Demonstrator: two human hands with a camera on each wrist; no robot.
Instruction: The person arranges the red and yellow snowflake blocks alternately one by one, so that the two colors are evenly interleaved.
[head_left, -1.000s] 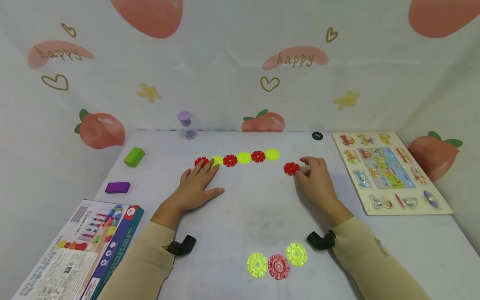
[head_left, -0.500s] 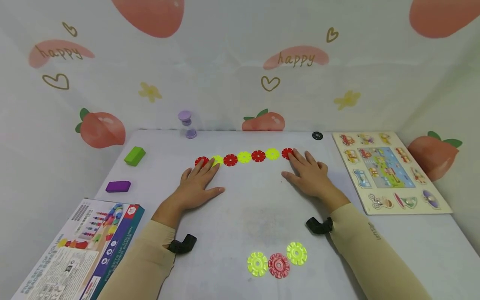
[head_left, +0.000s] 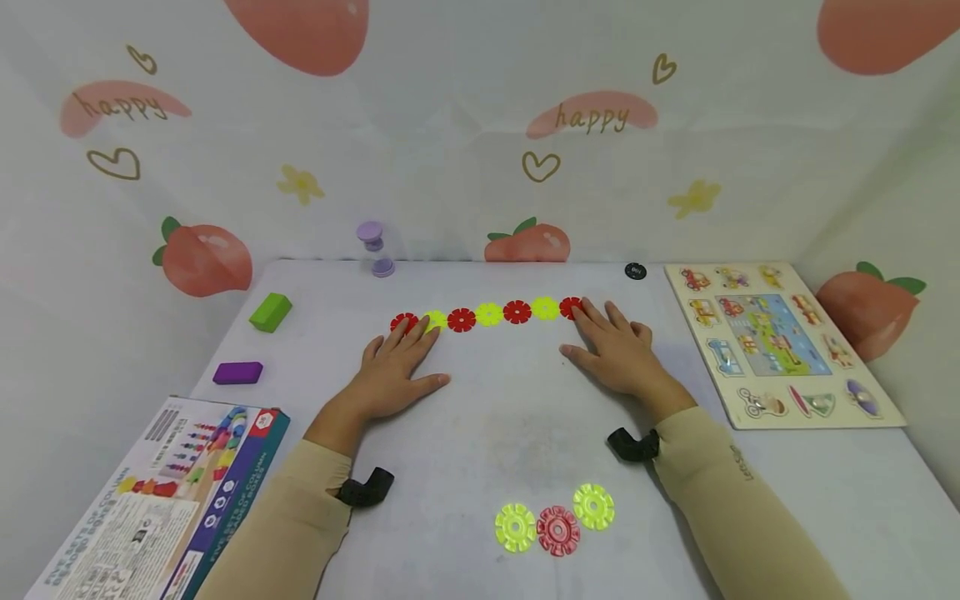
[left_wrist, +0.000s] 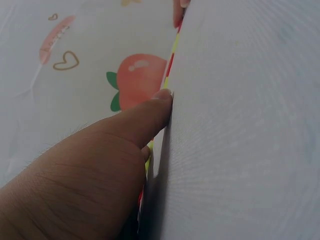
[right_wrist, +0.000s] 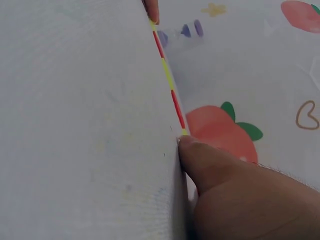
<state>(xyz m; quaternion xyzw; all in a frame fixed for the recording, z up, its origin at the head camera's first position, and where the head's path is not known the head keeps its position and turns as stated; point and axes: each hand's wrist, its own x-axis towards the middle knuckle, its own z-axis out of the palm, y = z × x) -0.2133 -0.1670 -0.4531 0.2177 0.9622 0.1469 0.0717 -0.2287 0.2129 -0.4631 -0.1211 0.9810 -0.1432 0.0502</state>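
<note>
A row of flat notched discs, red and yellow by turns, runs across the table, with a red disc [head_left: 461, 320] and a yellow disc [head_left: 489, 314] near its middle. My left hand [head_left: 393, 377] lies spread at the left end, fingertips on the end red disc [head_left: 402, 321] and the yellow one [head_left: 435, 319] beside it. At the right end, the fingertips of my right hand [head_left: 618, 354] rest on the last red disc [head_left: 570, 307], partly covering it. In both wrist views the row shows edge-on past the left thumb [left_wrist: 155, 112] and the right thumb [right_wrist: 200, 157].
Nearer me lie two yellow discs [head_left: 515, 527] and a red one [head_left: 558, 531]. A picture puzzle board [head_left: 716, 375] is on the right. On the left are a printed box [head_left: 150, 500], a purple block [head_left: 237, 372] and a green block [head_left: 271, 312]. An hourglass [head_left: 373, 248] and black disc [head_left: 635, 271] stand behind.
My right hand has brought the loose red disc up and left to the row's right end, then straightened its fingers over it. The left hand has stayed in place.
</note>
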